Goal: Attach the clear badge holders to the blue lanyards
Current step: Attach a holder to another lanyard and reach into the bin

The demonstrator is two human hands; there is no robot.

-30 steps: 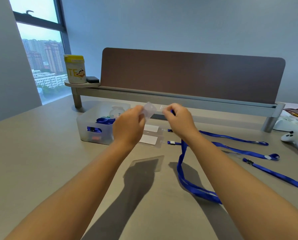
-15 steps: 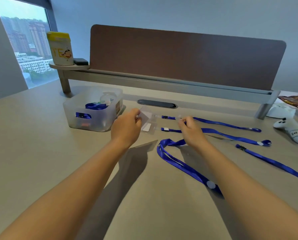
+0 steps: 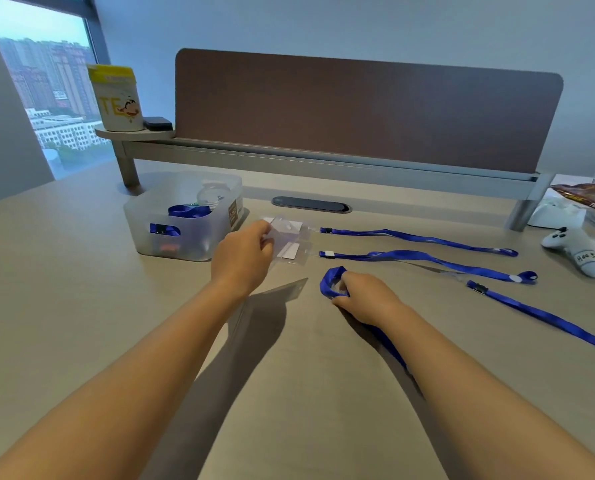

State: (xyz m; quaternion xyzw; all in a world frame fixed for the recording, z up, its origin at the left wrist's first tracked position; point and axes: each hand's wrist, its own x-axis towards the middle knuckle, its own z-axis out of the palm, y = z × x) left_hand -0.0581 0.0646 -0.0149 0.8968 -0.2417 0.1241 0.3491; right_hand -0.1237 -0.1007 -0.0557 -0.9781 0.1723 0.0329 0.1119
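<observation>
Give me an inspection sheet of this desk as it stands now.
Surface: beige desk, flat, shadowed under the arms.
Job's things: clear badge holder held up; two blue lanyards laid out, a third at right; more in the clear bin.
Clutter: yellow-lidded tub, white plush toy, snack bags.
Grippers: left hand pinches the holder; right hand grips a lanyard loop.
Cables: nothing seen; closed grommet.
Surroundings: brown divider, window.

lanyard (image 3: 334,282): run hidden under right forearm | far-right lanyard (image 3: 545,317): cut by frame edge
</observation>
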